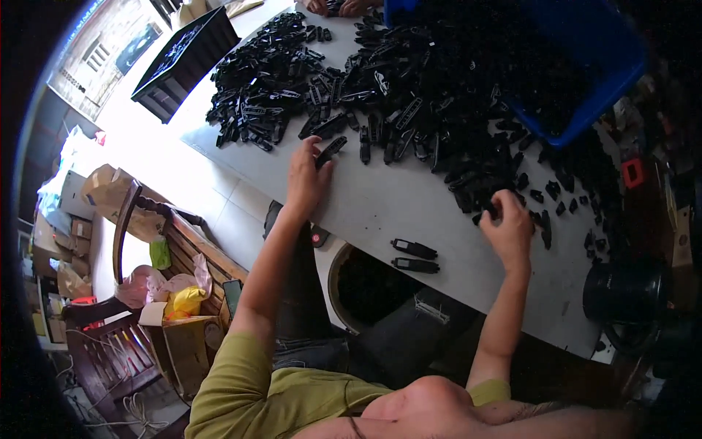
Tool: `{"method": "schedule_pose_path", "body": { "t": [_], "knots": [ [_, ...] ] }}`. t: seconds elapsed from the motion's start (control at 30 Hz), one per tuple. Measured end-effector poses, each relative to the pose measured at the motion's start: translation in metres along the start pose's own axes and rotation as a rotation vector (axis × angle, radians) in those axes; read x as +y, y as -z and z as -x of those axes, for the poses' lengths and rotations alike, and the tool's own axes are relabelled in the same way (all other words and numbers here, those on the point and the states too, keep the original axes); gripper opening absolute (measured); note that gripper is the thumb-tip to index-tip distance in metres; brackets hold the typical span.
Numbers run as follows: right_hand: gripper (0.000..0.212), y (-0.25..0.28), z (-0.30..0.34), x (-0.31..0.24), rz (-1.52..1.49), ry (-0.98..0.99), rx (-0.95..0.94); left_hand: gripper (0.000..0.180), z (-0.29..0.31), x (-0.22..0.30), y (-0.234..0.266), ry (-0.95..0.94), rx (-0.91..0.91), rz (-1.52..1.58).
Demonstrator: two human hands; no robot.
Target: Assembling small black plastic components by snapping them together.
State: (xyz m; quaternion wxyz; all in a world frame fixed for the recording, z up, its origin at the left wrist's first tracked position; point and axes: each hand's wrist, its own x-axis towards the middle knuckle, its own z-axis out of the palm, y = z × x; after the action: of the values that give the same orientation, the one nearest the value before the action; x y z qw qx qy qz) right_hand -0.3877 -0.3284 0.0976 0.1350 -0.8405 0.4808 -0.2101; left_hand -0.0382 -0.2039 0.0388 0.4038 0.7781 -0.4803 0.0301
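Olive-green cloth of the worker's shirt (307, 395) sits closest, with two bare forearms reaching from it over a white table (358, 208). Up at the left hand (307, 179), thumb and fingers are nearly closed, pinching a long black piece (332, 151) that slants up and away; whether it touches the tabletop I can't tell. The right hand (510, 223) bends down at the near edge of the big black heap (409, 113), its thumb and forefinger curled toward each other against dark pieces. Black lies on black there, so I can't say whether anything is actually gripped.

Between the two forearms, two slim black parts (414, 257) lie side by side near the table's close edge, apart from the rest. Beyond the hands, loose parts of the same colour spread across the far side, with another pile (252, 102) to the left. A blue bin (621, 73) leans over the heap at the right, and a black bucket (621, 293) is by the right-hand edge. At the far end, a co-worker's hands (355, 6) are busy among the parts. Off to the left I see a black crate (157, 95) and a slatted wooden bench (196, 245).
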Motion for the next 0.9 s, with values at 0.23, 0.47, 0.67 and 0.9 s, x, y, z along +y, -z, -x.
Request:
{"method": "schedule_pose_path", "body": {
  "t": [0.23,0.47,0.67,0.9],
  "knots": [
    [0.024,-0.030,0.010,-0.032,-0.236,0.265,-0.234,0.026,0.028,0.042,0.005,0.162,-0.482,0.557],
    [0.024,-0.035,0.003,-0.039,-0.524,0.072,-0.269,0.024,0.035,0.091,-0.022,-0.150,-0.636,0.514],
    [0.026,-0.044,0.006,-0.025,-0.435,0.370,-0.138,0.025,0.042,0.094,-0.036,-0.305,-0.529,0.341],
    [0.026,-0.053,0.006,-0.023,-0.465,0.276,-0.286,0.026,0.039,0.097,-0.041,-0.355,-0.627,0.443]
  ]
}}
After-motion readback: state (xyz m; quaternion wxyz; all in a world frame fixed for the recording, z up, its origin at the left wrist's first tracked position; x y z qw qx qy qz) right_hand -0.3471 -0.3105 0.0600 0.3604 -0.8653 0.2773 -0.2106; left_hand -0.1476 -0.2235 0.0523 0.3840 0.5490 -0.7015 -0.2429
